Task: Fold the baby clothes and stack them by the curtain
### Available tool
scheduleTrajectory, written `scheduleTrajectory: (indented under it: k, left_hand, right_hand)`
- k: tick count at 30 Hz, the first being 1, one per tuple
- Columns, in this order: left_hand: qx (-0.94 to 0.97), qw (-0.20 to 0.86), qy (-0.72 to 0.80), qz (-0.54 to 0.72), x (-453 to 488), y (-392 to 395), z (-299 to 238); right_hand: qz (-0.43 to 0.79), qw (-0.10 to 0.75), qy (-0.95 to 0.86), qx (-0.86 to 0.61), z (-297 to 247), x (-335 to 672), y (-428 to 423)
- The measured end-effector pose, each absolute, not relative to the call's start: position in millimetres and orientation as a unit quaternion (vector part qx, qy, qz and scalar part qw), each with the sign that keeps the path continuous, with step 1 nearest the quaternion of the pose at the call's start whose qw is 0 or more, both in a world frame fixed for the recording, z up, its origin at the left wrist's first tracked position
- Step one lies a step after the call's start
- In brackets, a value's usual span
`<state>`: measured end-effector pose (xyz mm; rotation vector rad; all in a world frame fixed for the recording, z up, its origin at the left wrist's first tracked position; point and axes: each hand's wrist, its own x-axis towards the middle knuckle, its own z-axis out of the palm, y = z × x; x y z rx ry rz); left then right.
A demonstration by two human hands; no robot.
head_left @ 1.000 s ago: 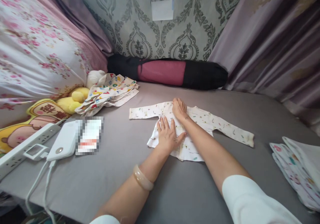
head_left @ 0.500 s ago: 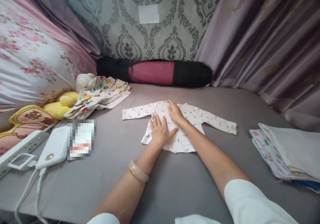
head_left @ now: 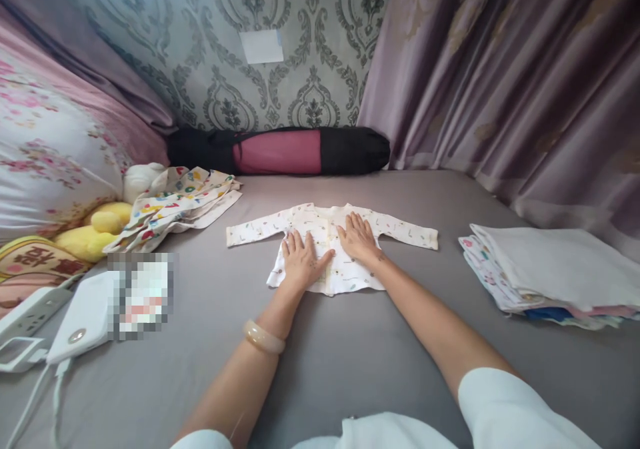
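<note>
A small white baby shirt (head_left: 327, 272) with a fine coloured print lies spread flat on the grey bed sheet (head_left: 350, 355), both long sleeves stretched out to the sides. My left hand (head_left: 301, 262) lies flat and open on the shirt's left half, fingers spread; a pale bangle (head_left: 263, 337) circles that wrist. My right hand (head_left: 357, 237) rests flat and open on the shirt's right half, close beside the left one. Neither hand holds anything.
A stack of folded cloths (head_left: 550, 272) sits at the right. At the left lie a colourful printed garment (head_left: 175, 202), yellow and white plush toys (head_left: 100, 225), a white power bank (head_left: 83, 319) with cables and a power strip (head_left: 20, 315). A black-and-pink roll (head_left: 280, 150) lies against the wall.
My right hand slid from the collar area down and right onto the shirt's right side. The shirt now lies straighter, and the view has turned right, showing more of the folded stack.
</note>
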<state>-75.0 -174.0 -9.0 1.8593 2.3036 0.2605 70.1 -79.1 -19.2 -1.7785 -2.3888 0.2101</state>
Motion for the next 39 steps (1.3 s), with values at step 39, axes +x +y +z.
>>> scheduleTrajectory:
  k: [39]
  left_hand:
    - [0.862, 0.342, 0.335, 0.165, -39.2, -199.8, 13.1]
  right_hand:
    - [0.074, 0.213, -0.779, -0.585, -19.1, 118.2, -82.3]
